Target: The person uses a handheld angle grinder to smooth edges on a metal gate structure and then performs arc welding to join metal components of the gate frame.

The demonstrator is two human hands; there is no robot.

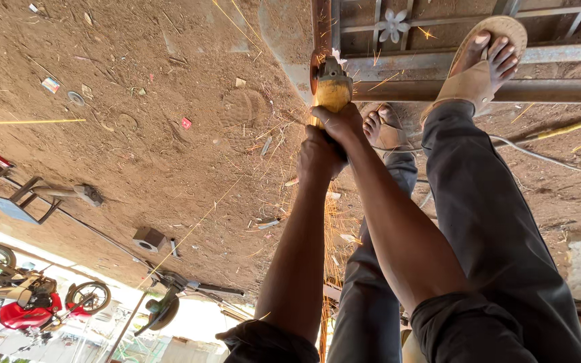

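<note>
Both my hands grip a yellow angle grinder [331, 91]. My right hand [339, 124] holds the body close to the head, and my left hand [317, 158] clasps the handle just behind it. The disc end touches the corner of a rusty metal frame [438, 89] lying on the dirt ground. Orange sparks stream from the contact point back along my arms. My sandalled feet [482, 64] stand by it, one on the frame bar and one [381, 129] on the ground beside it.
The view is inverted, with the dirt ground [156, 134] littered with scraps. A cable [539, 156] runs behind my legs. A small metal stool [15, 198], a block [148, 238], another grinder [161, 310] and a red motorcycle [31, 299] lie at the lower left.
</note>
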